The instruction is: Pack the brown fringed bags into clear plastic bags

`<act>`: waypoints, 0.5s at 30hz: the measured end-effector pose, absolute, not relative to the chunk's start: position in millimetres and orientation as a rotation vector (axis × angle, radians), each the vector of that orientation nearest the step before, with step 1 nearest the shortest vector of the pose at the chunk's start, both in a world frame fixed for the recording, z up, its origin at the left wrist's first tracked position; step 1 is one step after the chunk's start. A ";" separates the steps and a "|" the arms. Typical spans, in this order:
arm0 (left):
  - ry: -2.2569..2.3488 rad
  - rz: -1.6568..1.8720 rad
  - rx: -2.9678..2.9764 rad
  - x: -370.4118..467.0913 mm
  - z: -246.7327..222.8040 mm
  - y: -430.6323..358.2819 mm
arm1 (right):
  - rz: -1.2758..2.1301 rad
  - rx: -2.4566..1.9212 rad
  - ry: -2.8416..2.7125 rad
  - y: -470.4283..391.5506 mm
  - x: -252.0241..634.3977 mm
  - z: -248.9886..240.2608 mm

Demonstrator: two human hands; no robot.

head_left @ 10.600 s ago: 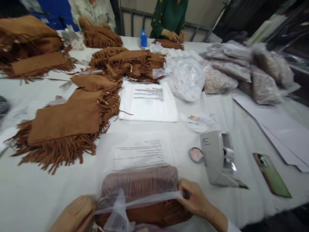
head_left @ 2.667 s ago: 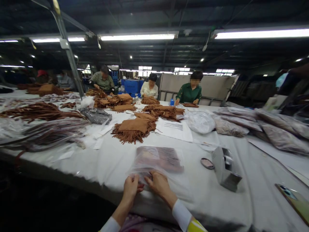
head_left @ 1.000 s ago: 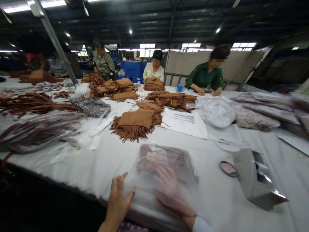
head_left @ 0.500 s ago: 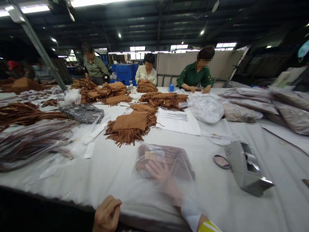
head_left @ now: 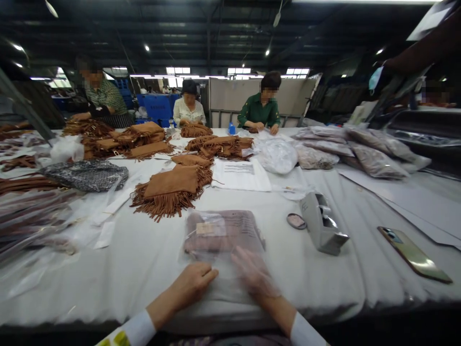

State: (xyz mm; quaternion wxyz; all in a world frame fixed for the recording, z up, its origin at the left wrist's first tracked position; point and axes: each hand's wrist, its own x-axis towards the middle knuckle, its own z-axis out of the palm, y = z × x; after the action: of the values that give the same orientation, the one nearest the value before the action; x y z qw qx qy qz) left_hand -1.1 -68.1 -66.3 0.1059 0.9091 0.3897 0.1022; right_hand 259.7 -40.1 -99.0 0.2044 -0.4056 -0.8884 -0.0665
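Observation:
A clear plastic bag (head_left: pixel 219 262) lies on the white-covered table in front of me, holding a folded brown item (head_left: pixel 234 230) with a pale card on it. My left hand (head_left: pixel 192 283) is closed at the near left edge of the plastic bag, its fingertips pinched on the film. Inside the bag's near end is my right hand (head_left: pixel 254 274), seen through the film, fingers stretched out toward the brown item and slightly blurred. Just beyond lies a brown fringed bag (head_left: pixel 171 185).
A grey tape dispenser (head_left: pixel 322 223), a small round dish (head_left: pixel 297 221) and a phone (head_left: pixel 414 254) lie to the right. Packed bags (head_left: pixel 378 149) are piled behind them. Strap bundles (head_left: pixel 32 216) lie left. Co-workers sit or stand across the table.
My right hand has drawn back toward me from over the brown item. My left hand has come up from the table edge to the bag's near edge. The view has turned right.

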 end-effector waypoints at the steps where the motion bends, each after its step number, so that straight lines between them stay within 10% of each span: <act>1: 1.132 0.278 2.678 -2.4 -67.3 -70.6 | -0.194 -1.121 -2.496 -36.5 260.2 -98.5; 15: 1.165 0.109 2.387 4.0 -42.4 -64.5 | -0.336 -1.385 -2.263 -131.3 295.4 -115.8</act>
State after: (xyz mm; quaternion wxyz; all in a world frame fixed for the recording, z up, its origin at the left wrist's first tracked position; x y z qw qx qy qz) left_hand 4.0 -64.5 -42.4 0.2392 0.8719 0.4254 0.0398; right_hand 295.4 -131.3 -115.8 0.2314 -0.5038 -0.8232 -0.1222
